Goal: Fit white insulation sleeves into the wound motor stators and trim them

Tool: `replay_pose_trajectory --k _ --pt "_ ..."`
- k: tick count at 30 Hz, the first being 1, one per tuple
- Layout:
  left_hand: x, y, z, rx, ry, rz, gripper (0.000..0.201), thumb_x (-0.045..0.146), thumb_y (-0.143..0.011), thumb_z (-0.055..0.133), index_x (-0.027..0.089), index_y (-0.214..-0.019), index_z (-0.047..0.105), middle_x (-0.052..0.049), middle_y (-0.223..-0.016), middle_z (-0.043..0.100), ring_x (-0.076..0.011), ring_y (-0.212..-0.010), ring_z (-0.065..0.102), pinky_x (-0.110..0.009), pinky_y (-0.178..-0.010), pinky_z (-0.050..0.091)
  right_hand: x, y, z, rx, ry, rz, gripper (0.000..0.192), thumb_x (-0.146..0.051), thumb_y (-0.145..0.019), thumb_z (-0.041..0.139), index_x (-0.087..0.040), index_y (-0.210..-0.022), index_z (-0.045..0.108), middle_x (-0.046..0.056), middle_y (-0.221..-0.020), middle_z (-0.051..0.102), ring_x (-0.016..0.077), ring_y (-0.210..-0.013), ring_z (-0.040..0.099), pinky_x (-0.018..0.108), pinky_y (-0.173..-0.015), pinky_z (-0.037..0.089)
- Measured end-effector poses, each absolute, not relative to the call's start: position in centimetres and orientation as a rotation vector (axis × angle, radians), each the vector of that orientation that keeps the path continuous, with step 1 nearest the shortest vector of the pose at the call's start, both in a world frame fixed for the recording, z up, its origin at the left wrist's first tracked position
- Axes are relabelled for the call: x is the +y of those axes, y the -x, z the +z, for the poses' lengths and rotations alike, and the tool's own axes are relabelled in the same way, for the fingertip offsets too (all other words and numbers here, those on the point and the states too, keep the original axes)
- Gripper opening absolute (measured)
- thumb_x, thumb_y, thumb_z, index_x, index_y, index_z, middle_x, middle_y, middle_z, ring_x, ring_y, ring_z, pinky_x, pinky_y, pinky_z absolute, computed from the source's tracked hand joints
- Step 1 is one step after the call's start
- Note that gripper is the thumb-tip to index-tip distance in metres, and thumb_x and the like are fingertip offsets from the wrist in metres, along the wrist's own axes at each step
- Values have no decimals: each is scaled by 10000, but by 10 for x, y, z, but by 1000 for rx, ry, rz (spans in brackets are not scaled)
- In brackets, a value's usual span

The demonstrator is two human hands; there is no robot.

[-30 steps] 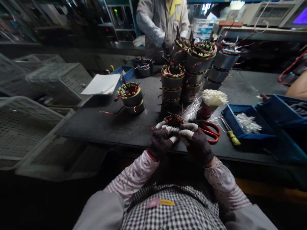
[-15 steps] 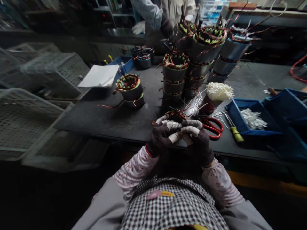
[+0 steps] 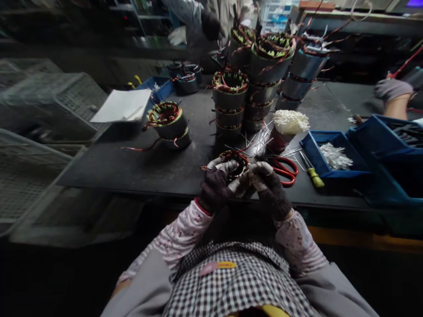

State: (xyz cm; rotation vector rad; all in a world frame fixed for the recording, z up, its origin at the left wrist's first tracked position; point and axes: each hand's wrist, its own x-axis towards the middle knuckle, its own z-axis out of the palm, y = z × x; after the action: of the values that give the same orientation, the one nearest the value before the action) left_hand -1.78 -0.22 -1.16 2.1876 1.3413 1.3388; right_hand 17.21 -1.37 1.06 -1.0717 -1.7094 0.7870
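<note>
While both hands grip it, stator (image 3: 235, 159) sits at surface (image 3: 132, 167) near edge.
Left hand (image 3: 216, 187) and right hand (image 3: 269, 191) clasp its sides; scissors (image 3: 283, 169) just right.

A single head-worn view looks forward and steeply down from above the person's own chest. It sits close over the desk (image 3: 139, 167) near edge and faces across it toward a co-worker's sleeve (image 3: 185, 11) opposite.

Bare bench (image 3: 132, 165) left; scissors (image 3: 284, 169) right
</note>
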Motion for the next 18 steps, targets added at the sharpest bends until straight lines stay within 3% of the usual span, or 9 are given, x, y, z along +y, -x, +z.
replay_pose_trajectory --k 4,8,11,14,18 --pt "-3 22 -16 1264 -2291 1263 97 345 -957 771 256 -988 791 -12 -960 845 -230 -988 805 -537 -1227 501 -45 -181 -8 -1666 1216 813 157 -409 -1043 642 -292 -1094 733 43 -1030 811 237 -942 774 395 -842 678" --pt "-4 21 -17 1205 -2361 1276 73 316 -938 793 255 -978 789 -4 -943 847 -226 -964 810 -529 -1189 528 -63 -177 21 -1526 1182 967 84 -362 -1026 688 -294 -1066 716 16 -885 766 198 -742 728 335 -659 647" --pt "-6 17 -20 1109 -2404 1332 72 320 -968 753 252 -975 778 -9 -921 841 -236 -956 810 -545 -1169 538 -29 -147 42 -1362 1079 1053 130 -386 -1011 688 -266 -970 658 18 -810 699 180 -644 659 323 -552 596" --pt "-9 15 -19 1174 -2430 1354 83 320 -982 714 260 -993 771 -41 -969 840 -269 -1004 805 -539 -1135 574 14 -112 41 -1274 1034 1027 160 -419 -996 668 -265 -972 630 12 -801 688 181 -690 672 327 -618 625" --pt "-12 16 -12 1226 -2394 1382 213 384 -944 736 278 -1127 764 -58 -1010 842 -337 -990 804 -603 -1064 619 32 -123 28 -1319 978 965 258 -509 -1009 661 -263 -1088 651 40 -1000 759 189 -857 744 320 -748 655"
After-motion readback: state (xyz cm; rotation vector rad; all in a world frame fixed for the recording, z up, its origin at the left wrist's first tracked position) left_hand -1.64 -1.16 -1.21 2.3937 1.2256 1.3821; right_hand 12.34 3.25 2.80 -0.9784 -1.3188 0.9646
